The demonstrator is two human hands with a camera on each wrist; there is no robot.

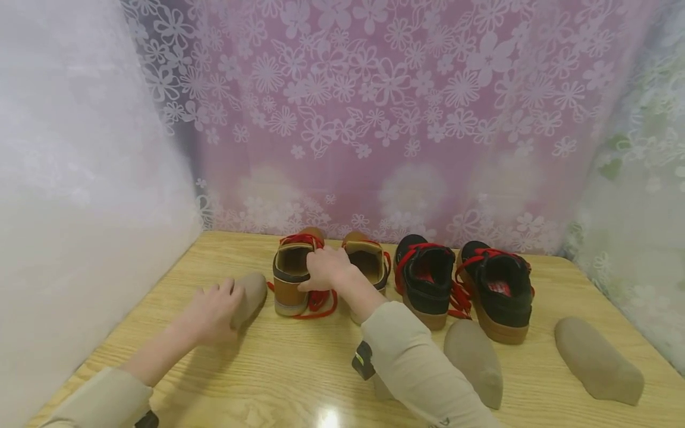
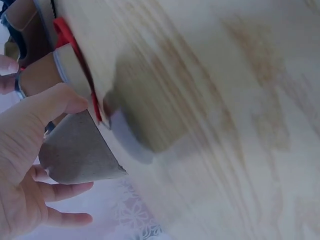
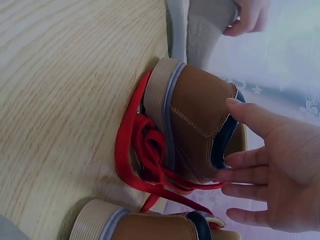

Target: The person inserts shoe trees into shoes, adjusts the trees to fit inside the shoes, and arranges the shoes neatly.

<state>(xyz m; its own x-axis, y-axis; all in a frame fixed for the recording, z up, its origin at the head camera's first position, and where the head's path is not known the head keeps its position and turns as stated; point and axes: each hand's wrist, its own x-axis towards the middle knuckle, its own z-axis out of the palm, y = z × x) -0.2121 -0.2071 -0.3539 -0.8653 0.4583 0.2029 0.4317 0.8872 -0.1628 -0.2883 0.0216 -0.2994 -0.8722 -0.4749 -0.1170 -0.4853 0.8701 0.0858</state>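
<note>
Left brown shoe point(image 1: 289, 293) upright on surface point(image 1: 299, 362), toe away, likely so opening is easy to reach. Right grip point(image 1: 327, 267) over collar, fingers loosely spread, thumb by heel edge; forearm point(image 1: 365, 292) slanting across. Left grip point(image 1: 214, 312) spread about form point(image 1: 253, 290), likely to steady it. Black shoes point(image 1: 428, 299) rightward.

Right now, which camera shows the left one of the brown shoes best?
The right wrist view: the brown shoe sits large near its middle, stitching and red laces clear. The head view shows it smaller, from behind, partly covered by the right hand. The left wrist view shows only part, partly behind the left hand.
</note>
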